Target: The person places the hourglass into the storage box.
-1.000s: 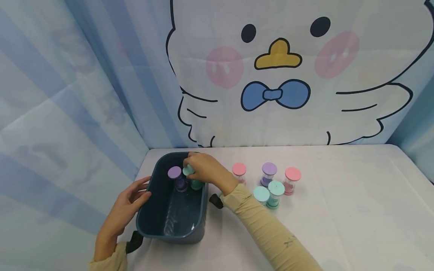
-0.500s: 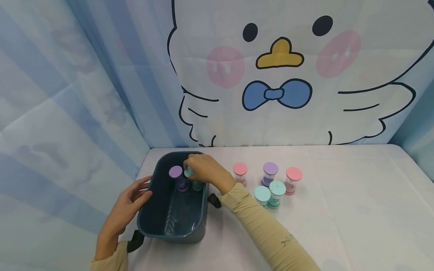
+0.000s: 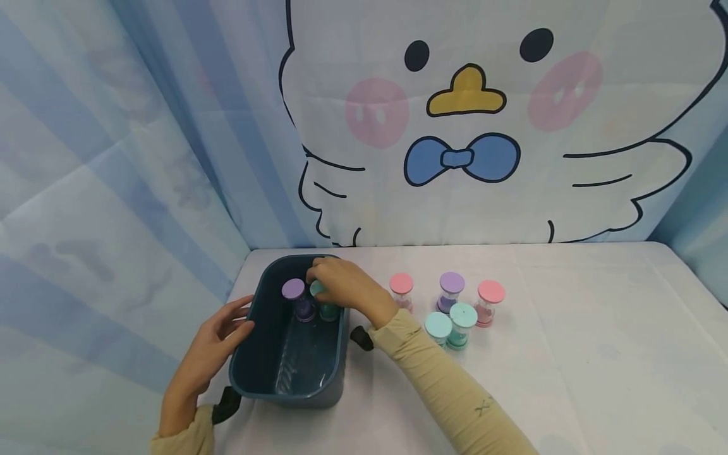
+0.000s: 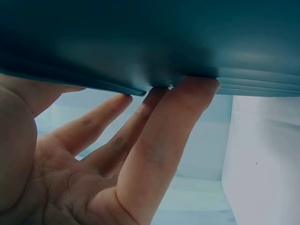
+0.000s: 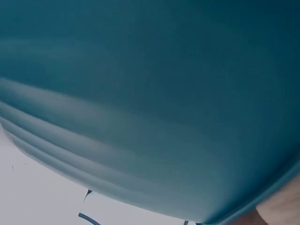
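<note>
A dark blue bin [image 3: 287, 397] stands on the table's left side. My left hand [image 3: 210, 347] rests against its left side, with fairly straight fingers [image 4: 161, 136] touching the outer wall in the left wrist view. My right hand [image 3: 347, 287] reaches over the far right rim and holds a sand timer with a mint cap [image 3: 317, 289] inside the bin, partly hidden by the fingers. Beside it, a purple-capped sand timer [image 3: 293, 289] stands upright in the bin. The right wrist view is mostly filled by the bin's outer wall [image 5: 140, 93], with part of the hand at lower right.
Right of the bin stand several more sand timers: two pink-capped ones [image 3: 491, 292], a purple-capped one [image 3: 452, 283] and two mint-capped ones [image 3: 463, 315]. A printed cloth [image 3: 466, 208] hangs behind the white table [image 3: 586, 354], with a blue-striped curtain [image 3: 114, 253] at left.
The mint-capped sand timer in my right hand has shifted very slightly within the bin. My left hand stays at the bin's side.
</note>
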`<state>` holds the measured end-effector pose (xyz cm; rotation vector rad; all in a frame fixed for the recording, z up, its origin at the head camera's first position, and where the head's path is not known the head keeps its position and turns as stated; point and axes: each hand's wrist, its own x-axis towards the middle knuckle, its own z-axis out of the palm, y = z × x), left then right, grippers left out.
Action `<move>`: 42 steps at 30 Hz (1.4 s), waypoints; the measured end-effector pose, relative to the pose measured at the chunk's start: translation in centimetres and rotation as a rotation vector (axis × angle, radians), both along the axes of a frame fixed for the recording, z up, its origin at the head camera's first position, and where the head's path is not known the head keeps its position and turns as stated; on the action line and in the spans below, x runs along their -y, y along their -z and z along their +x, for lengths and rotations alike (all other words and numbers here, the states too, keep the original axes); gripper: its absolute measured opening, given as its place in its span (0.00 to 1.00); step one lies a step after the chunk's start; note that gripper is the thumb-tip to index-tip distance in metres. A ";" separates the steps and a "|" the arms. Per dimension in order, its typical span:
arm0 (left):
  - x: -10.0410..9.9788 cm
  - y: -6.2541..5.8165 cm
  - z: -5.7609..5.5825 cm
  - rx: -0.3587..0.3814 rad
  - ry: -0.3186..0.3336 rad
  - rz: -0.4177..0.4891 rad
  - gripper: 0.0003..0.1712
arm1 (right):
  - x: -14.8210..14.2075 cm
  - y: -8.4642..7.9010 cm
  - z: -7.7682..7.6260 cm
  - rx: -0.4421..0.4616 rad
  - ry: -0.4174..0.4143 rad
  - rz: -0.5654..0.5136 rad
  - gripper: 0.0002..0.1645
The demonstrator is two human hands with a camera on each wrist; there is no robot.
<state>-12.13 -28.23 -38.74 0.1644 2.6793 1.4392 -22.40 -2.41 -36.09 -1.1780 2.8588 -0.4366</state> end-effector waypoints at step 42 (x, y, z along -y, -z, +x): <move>-0.4 -0.8 0.3 -0.012 0.007 -0.005 0.33 | -6.3 -2.0 2.6 -0.065 0.105 -0.201 0.23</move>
